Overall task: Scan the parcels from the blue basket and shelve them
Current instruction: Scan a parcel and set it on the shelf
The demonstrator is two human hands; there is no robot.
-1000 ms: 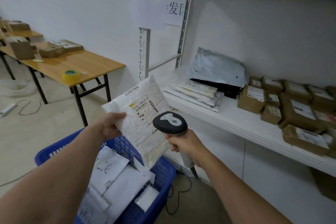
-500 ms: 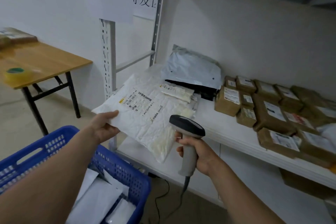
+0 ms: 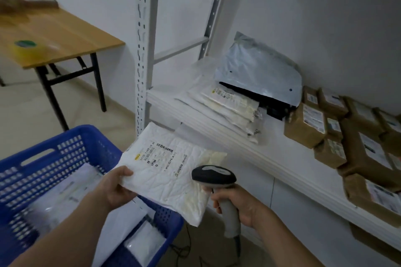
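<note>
Just ahead of the left hand (image 3: 117, 188), over the near corner of the blue basket (image 3: 65, 136): white padded mailer (image 3: 171, 171), held roughly flat with its printed label upward. Pinched at the near-left edge by that hand, thumb on top and fingers curled beneath, with the corner nearest the right hand (image 3: 236, 206) drooped. Judged light, soft and quilted, creased rather than stiff. Probably tolerant of a firm pinch, yet liable to sag or fold when carried by one edge. Best taken at an edge or corner away from the barcode, or supported from below on a flat palm. Appeared matt, not slippery, and marked by a yellowish stain toward the right hand.

Right hand wrapped fully round the handle of the barcode scanner (image 3: 213, 176), tool head just above the knuckles and overlapping the mailer's edge. Could not be told whether touching.

Beyond and to the right of the right hand: long, smooth white shelf (image 3: 271, 158), loaded with a stack of flat mailers (image 3: 227, 110), a grey poly bag (image 3: 260, 69) behind them, and brown cardboard boxes (image 3: 303, 128) farther right. Straight ahead of the left hand: perforated metal upright (image 3: 144, 50). Well to the left of that hand: wooden table (image 3: 65, 34) with a roll of yellow tape (image 3: 26, 49). Lit dimly throughout.
</note>
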